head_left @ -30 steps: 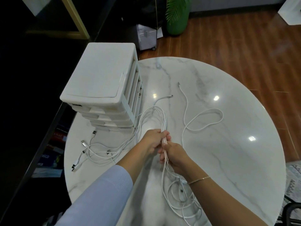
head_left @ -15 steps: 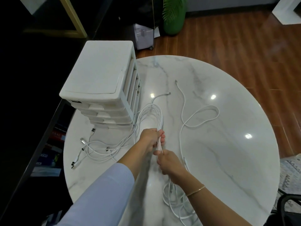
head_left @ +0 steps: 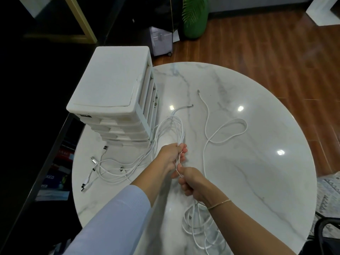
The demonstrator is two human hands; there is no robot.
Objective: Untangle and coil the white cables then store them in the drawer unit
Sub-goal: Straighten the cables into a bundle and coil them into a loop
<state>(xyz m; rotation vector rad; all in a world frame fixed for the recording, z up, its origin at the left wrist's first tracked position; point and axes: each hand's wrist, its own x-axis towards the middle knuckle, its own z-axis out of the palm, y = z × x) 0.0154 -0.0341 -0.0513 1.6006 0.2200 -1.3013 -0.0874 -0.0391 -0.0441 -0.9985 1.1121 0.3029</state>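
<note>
The bundle of white cables [head_left: 179, 142] sits at the centre of the frame, gathered into several parallel strands that you grip in both hands. Your left hand [head_left: 170, 157] is clenched around the upper part of the bundle; your right hand [head_left: 191, 181] grasps the same strands just below it, the two hands nearly touching. Above the left hand the strands arch up into a long loop; below the right hand they fall into a loose pile [head_left: 200, 225] on the counter [head_left: 257, 181] at the lower centre.

To the left of the hands, further strands trail to a knot of plug ends [head_left: 95, 162] at the left edge of the counter. To the right, one separate cable [head_left: 226, 131] lies in an open curl, apparently free of the bundle.

Risks, as a judgement: pulling the bundle through your hands may tighten crossings in the lower pile rather than free them. The plug ends at left could snag on each other or drag off the counter edge. Strands running beside the drawer unit [head_left: 114, 85] may catch on its base corner.

The drawer unit stands at the upper left of the frame on the counter. Its drawers appear pushed in; their contents cannot be seen.
</note>
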